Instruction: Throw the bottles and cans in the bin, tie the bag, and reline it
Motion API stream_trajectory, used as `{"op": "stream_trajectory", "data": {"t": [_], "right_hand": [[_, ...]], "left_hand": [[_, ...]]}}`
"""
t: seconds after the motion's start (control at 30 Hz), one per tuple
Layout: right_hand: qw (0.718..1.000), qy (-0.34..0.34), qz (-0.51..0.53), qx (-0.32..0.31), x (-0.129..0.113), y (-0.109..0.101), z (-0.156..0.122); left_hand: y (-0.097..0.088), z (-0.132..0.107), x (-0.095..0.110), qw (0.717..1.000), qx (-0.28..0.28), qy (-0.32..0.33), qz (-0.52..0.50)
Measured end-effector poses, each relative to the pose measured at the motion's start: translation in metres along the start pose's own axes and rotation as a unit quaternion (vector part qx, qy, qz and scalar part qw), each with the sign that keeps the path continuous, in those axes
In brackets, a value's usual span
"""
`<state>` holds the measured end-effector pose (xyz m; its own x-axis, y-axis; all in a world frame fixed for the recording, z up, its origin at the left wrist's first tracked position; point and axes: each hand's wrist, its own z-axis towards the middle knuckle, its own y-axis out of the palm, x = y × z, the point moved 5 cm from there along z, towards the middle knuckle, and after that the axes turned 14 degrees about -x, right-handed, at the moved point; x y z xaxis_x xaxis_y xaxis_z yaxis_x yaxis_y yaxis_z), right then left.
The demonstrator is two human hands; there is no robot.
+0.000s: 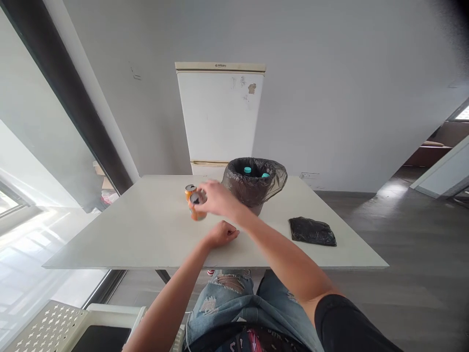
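Observation:
My right hand reaches across the white table and grips an orange drinks can round its top. A second orange can stands just behind it, to the left. My left hand rests on the table as a loose fist, nearer to me, holding nothing that I can see. Right of the cans stands a bin lined with a black bag, with teal bottle caps showing inside.
A folded black bag lies on the table's right side. A white fridge stands against the wall behind the table. Windows run along the left. A white perforated crate sits at the lower left by my knees.

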<state>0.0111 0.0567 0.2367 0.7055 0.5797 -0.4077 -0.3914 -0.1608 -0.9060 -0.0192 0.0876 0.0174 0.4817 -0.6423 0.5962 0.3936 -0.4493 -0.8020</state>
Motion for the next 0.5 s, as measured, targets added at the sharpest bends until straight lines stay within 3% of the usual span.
{"op": "stream_trajectory", "data": {"t": [0.07,0.13,0.2,0.3,0.4,0.5], "right_hand": [[0.993,-0.015,0.019,0.114,0.005,-0.053,-0.028],[0.97,0.036,-0.012,0.239,0.023,-0.109,-0.057],[0.948,0.118,-0.091,0.28,0.047,-0.15,-0.073],[0.948,0.208,-0.141,0.195,0.088,-0.177,-0.061],[0.952,0.27,-0.14,0.042,0.117,-0.169,-0.027],[0.939,0.303,-0.146,-0.077,0.126,-0.151,0.0]], "left_hand": [[0.0,0.002,0.004,1.0,-0.016,0.02,-0.001],[-0.001,0.003,0.007,0.999,-0.02,0.028,-0.006],[-0.001,0.003,0.009,0.999,-0.021,0.023,-0.014],[-0.002,0.002,0.01,1.0,-0.021,0.016,-0.015],[-0.003,0.001,0.01,1.0,-0.018,0.006,-0.005],[-0.002,0.0,0.01,1.0,-0.019,0.008,-0.003]]}}
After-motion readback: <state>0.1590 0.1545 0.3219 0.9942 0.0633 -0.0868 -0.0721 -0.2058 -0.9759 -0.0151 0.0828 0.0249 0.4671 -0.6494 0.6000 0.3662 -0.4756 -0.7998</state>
